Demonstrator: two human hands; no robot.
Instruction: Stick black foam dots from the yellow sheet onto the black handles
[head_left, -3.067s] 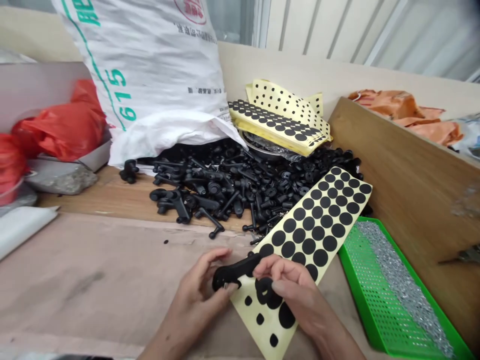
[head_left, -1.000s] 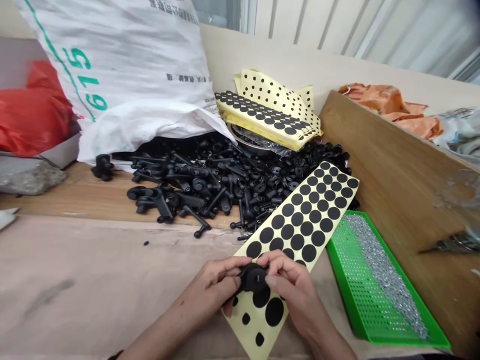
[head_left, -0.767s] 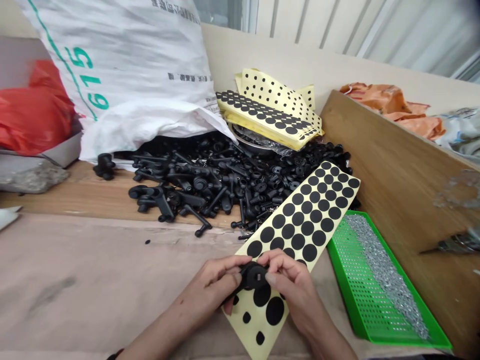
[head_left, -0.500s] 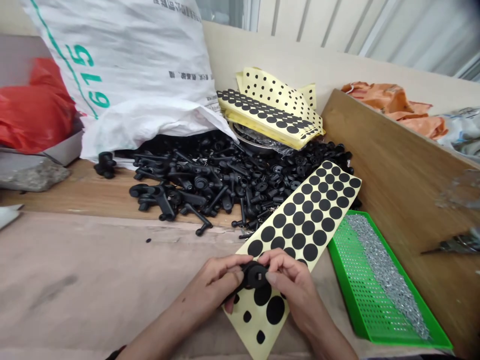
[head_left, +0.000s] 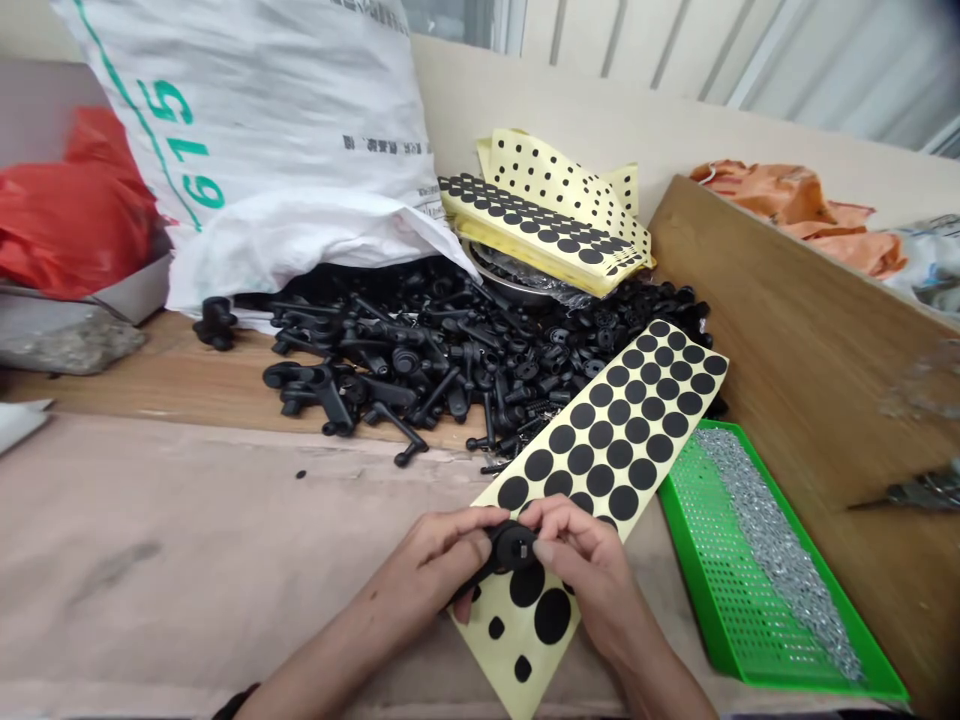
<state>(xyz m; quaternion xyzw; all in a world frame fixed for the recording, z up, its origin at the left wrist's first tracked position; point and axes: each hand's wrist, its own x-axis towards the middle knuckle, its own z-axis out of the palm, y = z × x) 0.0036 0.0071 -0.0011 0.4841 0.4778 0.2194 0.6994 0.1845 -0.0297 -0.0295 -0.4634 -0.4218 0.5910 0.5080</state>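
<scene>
Between my two hands is a black plastic part (head_left: 514,547) with a round disc end and a small rectangular slot in it. My left hand (head_left: 442,560) is closed around its arm side, the thumb lying on top. The fingertips and thumb of my right hand (head_left: 577,555) pinch the disc's right edge. Beneath both hands lies a pale yellow sheet of round black stickers (head_left: 619,430), slanting up to the right. Near its lower end are large black dots and a few small ones. The underside of the part is hidden.
Behind the sheet spreads a heap of black plastic parts (head_left: 420,350), spilling from a white woven sack (head_left: 292,120). More sticker sheets (head_left: 547,215) rest on a bowl. A green basket (head_left: 720,600) of small metal pieces stands right, beside a wooden board (head_left: 795,330).
The view has shifted slightly. Both hands keep the black plastic part in nearly the same place above the sticker sheet.
</scene>
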